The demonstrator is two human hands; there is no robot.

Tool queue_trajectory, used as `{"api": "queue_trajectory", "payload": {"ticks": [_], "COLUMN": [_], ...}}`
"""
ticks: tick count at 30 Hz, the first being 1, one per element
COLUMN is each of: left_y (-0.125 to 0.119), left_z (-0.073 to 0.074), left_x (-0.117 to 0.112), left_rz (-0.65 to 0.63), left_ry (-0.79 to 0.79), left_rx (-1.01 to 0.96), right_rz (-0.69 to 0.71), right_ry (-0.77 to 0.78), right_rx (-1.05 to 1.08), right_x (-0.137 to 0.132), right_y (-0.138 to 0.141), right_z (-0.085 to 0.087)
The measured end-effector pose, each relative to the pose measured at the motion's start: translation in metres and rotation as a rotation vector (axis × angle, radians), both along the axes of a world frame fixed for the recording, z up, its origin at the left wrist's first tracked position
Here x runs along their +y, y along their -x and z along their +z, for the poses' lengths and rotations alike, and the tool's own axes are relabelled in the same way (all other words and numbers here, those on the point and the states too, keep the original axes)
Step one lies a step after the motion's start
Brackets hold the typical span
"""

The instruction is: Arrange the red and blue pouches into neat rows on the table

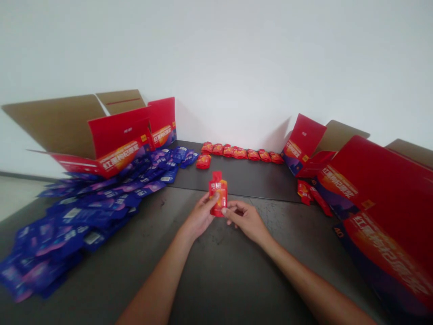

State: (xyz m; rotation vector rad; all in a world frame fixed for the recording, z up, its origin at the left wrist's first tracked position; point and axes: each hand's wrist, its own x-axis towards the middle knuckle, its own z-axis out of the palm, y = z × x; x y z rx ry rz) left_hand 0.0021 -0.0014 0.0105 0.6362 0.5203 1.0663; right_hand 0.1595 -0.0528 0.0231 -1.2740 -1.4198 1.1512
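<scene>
One red foil pouch (218, 194) stands upright between our hands, held above the dark tabletop (216, 271). Our grip is narrow: our left hand (200, 217) pinches the pouch's left side between thumb and fingers, while the fingertips (226, 210) of our right hand (245, 221) press against its lower right edge. Beyond it, a row of matching red pouches (241, 153) lies along the wall (216, 58), with one more red pouch (203, 161) just in front of the row's left end. To our left, a large heap of blue pouches (84, 216) spreads across the table below an open red cardboard carton (118, 135). To our right, two red pouches (306, 192) lie beside further open red cartons (382, 212).
</scene>
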Motion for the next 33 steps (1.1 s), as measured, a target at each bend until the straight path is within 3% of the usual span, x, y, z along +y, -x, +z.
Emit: {"api": "queue_trajectory", "payload": {"ticks": [7, 15, 21, 27, 33], "left_y": [-0.001, 0.004, 0.005, 0.006, 0.006], "left_z": [0.000, -0.001, 0.001, 0.004, 0.001], "left_x": [0.001, 0.005, 0.002, -0.001, -0.001], "left_rz": [0.038, 0.038, -0.041, -0.089, -0.106], "left_ry": [0.009, 0.103, 0.078, 0.078, 0.070], "left_rx": [0.025, 0.008, 0.007, 0.034, 0.055], "right_rz": [-0.065, -0.249, -0.303, -0.290, -0.286], "right_ry": [0.022, 0.003, 0.075, 0.104, 0.086], "right_rx": [0.025, 0.053, -0.179, -0.315, -0.378], "right_x": [0.023, 0.137, 0.198, 0.233, 0.240], "right_y": [-0.013, -0.034, -0.027, -0.028, -0.027], "right_z": [0.006, 0.015, -0.001, -0.026, -0.029]}}
